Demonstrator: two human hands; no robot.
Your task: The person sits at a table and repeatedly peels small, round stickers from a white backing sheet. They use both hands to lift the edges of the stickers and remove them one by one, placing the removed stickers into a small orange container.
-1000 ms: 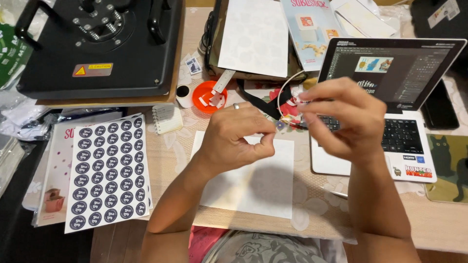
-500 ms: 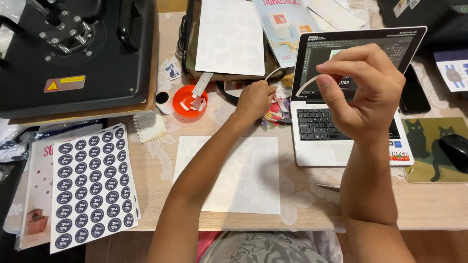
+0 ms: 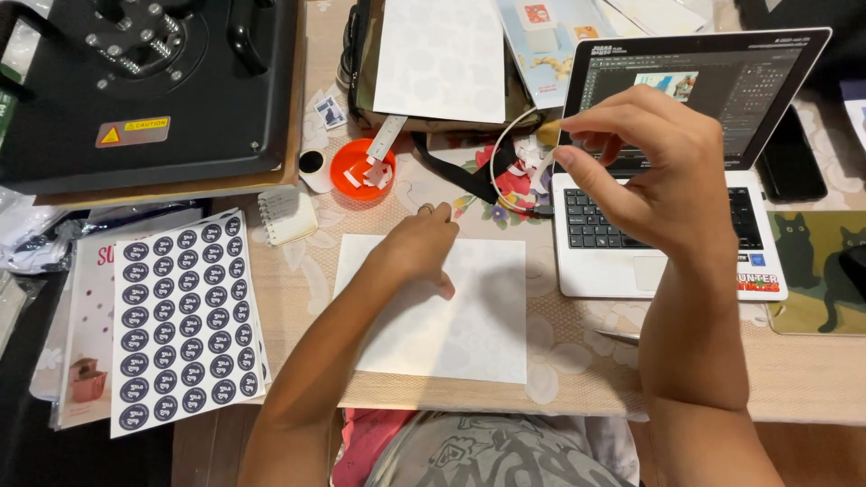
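- Paper sheet (image 3: 451, 316), white with faint round shapes, lies flat on the table's patterned cloth (image 3: 577, 361) in front of you.
- Your left hand (image 3: 419, 248) rests on the sheet's upper edge, fingers curled loosely, gripping nothing.
- Your right hand (image 3: 654, 167) is raised over the open laptop (image 3: 667, 225), thumb and fingertips pinching a small pale strip (image 3: 548, 135).
- An orange dish (image 3: 363, 169) of paper scraps sits beyond the sheet.
- A page of dark round stickers (image 3: 180, 320) lies to the left, below a black heat press (image 3: 153, 81).
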